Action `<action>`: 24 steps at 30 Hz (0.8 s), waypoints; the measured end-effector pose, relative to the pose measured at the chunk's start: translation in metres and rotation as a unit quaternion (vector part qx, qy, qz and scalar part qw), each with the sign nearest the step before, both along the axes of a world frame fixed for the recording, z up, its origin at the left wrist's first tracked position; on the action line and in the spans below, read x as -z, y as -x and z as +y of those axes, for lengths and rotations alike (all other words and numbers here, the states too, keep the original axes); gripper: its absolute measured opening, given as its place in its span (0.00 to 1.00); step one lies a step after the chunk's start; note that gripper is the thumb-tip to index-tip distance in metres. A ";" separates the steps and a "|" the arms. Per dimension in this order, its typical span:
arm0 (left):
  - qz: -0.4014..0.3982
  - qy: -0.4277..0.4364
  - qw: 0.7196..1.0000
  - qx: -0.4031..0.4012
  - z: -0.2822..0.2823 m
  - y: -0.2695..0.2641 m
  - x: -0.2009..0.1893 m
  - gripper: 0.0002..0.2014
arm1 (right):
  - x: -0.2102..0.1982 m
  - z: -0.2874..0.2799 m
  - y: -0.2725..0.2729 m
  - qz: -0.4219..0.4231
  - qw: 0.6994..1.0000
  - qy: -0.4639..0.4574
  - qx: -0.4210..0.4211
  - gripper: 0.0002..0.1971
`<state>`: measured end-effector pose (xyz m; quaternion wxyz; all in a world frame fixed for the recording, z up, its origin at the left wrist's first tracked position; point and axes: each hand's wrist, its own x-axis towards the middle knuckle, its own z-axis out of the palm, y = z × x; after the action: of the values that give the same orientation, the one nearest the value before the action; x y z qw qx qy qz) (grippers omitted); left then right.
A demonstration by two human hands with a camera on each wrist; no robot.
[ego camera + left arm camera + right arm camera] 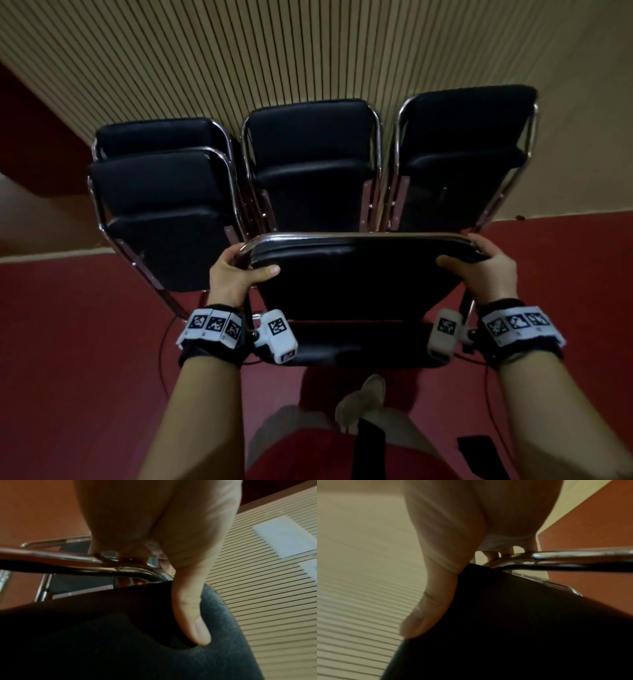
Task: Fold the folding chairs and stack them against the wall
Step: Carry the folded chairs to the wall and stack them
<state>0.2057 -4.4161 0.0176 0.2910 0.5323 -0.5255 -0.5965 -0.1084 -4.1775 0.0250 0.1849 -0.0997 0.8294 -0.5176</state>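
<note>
Both hands, left hand (230,274) and right hand (490,270), grip a black chair (356,274); four folded chairs (308,164) lean on the slatted wall (239,61).

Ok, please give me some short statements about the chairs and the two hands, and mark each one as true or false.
1. Both hands grip the top of the held chair: the left hand at one corner, the right hand at the other. True.
2. Only one folded chair leans against the wall. False: four folded chairs lean against the slatted wall.
3. The floor is red. True.
4. The chair pads are white. False: they are black.
5. The left thumb lies on the black pad. True.
</note>
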 end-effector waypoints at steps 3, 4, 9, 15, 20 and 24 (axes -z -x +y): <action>0.007 -0.013 0.999 -0.031 -0.019 0.021 0.012 0.36 | 0.006 -0.042 0.036 -0.002 0.999 -0.022 -0.045 0.36; 0.012 -0.018 0.999 -0.042 -0.025 0.026 0.016 0.37 | 0.007 -0.053 0.044 0.002 0.998 -0.026 -0.055 0.37; 0.012 -0.051 0.996 -0.069 -0.064 0.052 0.044 0.38 | 0.028 -0.110 0.083 -0.002 0.995 -0.059 -0.085 0.40; 0.001 -0.080 0.994 -0.070 -0.123 0.074 0.067 0.34 | 0.051 -0.165 0.104 -0.010 0.991 -0.096 -0.093 0.43; -0.024 -0.105 0.993 -0.052 -0.167 0.089 0.085 0.33 | 0.068 -0.203 0.115 -0.031 0.987 -0.125 -0.101 0.44; -0.034 -0.127 0.989 -0.067 -0.202 0.101 0.098 0.35 | 0.080 -0.230 0.125 -0.046 0.986 -0.135 -0.089 0.41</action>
<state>0.1051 -4.6179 -0.0802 0.2426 0.6187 -0.4179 -0.6194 -0.2333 -4.4077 -0.0550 0.2802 -0.1233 0.8702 -0.3860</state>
